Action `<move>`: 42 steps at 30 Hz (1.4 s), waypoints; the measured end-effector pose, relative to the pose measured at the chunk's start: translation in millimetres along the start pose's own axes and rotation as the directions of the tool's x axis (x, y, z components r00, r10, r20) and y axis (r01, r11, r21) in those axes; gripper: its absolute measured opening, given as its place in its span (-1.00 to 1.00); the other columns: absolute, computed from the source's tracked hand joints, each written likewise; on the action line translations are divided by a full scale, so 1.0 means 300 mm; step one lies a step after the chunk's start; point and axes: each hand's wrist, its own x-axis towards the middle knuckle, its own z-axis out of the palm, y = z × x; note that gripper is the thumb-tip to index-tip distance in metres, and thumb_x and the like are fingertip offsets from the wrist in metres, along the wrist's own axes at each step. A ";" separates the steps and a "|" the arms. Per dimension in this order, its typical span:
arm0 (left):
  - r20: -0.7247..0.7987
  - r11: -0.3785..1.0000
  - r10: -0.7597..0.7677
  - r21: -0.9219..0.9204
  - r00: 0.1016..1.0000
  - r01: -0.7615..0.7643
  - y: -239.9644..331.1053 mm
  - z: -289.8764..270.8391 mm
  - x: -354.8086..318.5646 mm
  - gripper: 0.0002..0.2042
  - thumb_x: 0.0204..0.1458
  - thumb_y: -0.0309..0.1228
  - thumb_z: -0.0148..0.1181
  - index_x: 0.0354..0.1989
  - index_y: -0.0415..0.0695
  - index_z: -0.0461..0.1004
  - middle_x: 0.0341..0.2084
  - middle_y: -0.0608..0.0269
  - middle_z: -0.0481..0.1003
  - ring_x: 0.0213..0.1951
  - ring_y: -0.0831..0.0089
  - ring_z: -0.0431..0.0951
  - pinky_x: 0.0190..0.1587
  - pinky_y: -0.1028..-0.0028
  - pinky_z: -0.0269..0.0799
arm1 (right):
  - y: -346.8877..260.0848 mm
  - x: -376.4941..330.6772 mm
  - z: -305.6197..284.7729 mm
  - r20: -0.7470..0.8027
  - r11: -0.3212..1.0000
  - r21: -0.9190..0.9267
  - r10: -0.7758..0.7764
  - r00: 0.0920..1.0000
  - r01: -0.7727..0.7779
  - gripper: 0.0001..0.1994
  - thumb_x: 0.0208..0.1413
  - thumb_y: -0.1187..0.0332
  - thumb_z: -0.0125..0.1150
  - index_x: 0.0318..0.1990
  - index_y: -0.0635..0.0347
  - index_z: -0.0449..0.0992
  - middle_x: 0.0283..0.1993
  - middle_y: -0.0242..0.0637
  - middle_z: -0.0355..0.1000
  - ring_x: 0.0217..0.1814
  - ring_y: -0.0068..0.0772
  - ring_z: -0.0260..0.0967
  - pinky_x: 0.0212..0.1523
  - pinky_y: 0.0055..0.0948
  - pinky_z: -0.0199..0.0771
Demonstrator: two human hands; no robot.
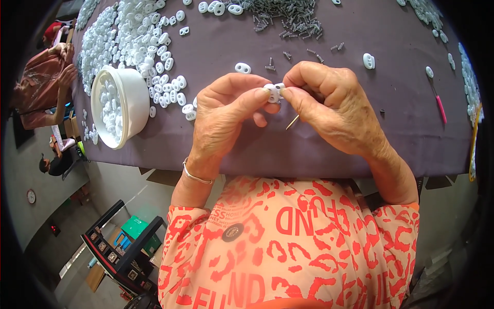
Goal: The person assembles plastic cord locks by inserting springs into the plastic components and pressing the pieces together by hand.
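Small assembly workshop, hand piecework. Evidence: long table under a dark purple cloth (319, 149), heaps of identical small white two-hole plastic parts (131, 36) spread over it, round white plastic tub (135, 98) filled with more of them, pile of small grey metal springs (288, 15). Another person in a reddish top (43, 82) works at the table's far left end. Plain concrete floor (67, 216).

Table (329, 149) under a purple cloth, bearing a white bowl (135, 98) of white plastic pieces, a loose heap of pieces (131, 31), small metal springs (288, 15) and a pink-handled tool (438, 103)
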 end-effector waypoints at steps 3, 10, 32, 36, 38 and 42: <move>-0.017 0.999 0.024 0.030 1.000 -0.023 -0.002 0.006 0.004 -0.87 -0.01 -0.54 0.21 -0.29 -0.30 0.49 -0.42 0.12 0.55 -0.40 0.47 0.58 -0.49 0.64 0.46 | 0.004 0.005 -0.001 0.001 1.000 0.000 -0.003 1.000 0.003 -0.92 0.12 0.48 0.06 -0.36 0.31 0.41 -0.60 -0.51 0.30 -0.57 -0.79 0.14 -0.58 -0.67 0.13; -0.081 0.996 0.048 0.072 0.996 -0.042 -0.006 0.026 -0.001 -0.89 -0.01 -0.56 0.20 -0.31 -0.31 0.49 -0.44 0.12 0.56 -0.44 0.48 0.58 -0.49 0.64 0.47 | 0.011 0.007 0.005 -0.005 0.999 0.035 0.003 1.000 -0.003 -0.90 0.13 0.46 0.07 -0.37 0.31 0.42 -0.61 -0.49 0.29 -0.58 -0.77 0.16 -0.59 -0.67 0.16; -0.099 0.970 0.232 0.105 0.968 -0.222 -0.056 0.034 0.004 -0.91 0.00 -0.61 0.18 -0.30 -0.30 0.48 -0.44 0.20 0.53 -0.45 0.57 0.55 -0.40 0.63 0.50 | 0.027 0.027 0.006 0.027 0.995 0.058 0.076 0.997 -0.077 -0.90 0.13 0.43 0.06 -0.37 0.25 0.44 -0.70 -0.46 0.32 -0.70 -0.74 0.21 -0.72 -0.69 0.15; -0.105 0.968 0.235 0.117 0.966 -0.223 -0.055 0.031 0.001 -0.90 0.00 -0.60 0.18 -0.29 -0.29 0.47 -0.43 0.20 0.53 -0.45 0.57 0.54 -0.39 0.62 0.51 | 0.015 0.031 0.008 0.051 0.989 0.088 0.113 0.992 -0.117 -0.89 0.13 0.43 0.06 -0.38 0.25 0.44 -0.69 -0.46 0.32 -0.70 -0.74 0.19 -0.72 -0.70 0.14; -0.122 0.971 0.227 0.104 0.966 -0.216 -0.051 0.036 0.004 -0.90 0.00 -0.59 0.18 -0.29 -0.29 0.47 -0.43 0.20 0.53 -0.45 0.57 0.54 -0.39 0.62 0.51 | 0.014 0.042 0.015 0.037 0.985 0.128 0.109 0.993 -0.113 -0.91 0.13 0.44 0.07 -0.37 0.27 0.43 -0.65 -0.47 0.34 -0.70 -0.75 0.18 -0.71 -0.69 0.15; -0.134 0.980 0.196 0.062 0.971 -0.189 -0.049 0.034 0.014 -0.90 0.01 -0.58 0.17 -0.29 -0.28 0.46 -0.41 0.16 0.53 -0.42 0.52 0.55 -0.38 0.59 0.52 | 0.051 0.039 0.033 -0.055 0.992 0.068 -0.098 0.994 0.102 -0.91 0.07 0.46 0.15 -0.33 0.30 0.42 -0.65 -0.45 0.33 -0.69 -0.75 0.17 -0.69 -0.67 0.17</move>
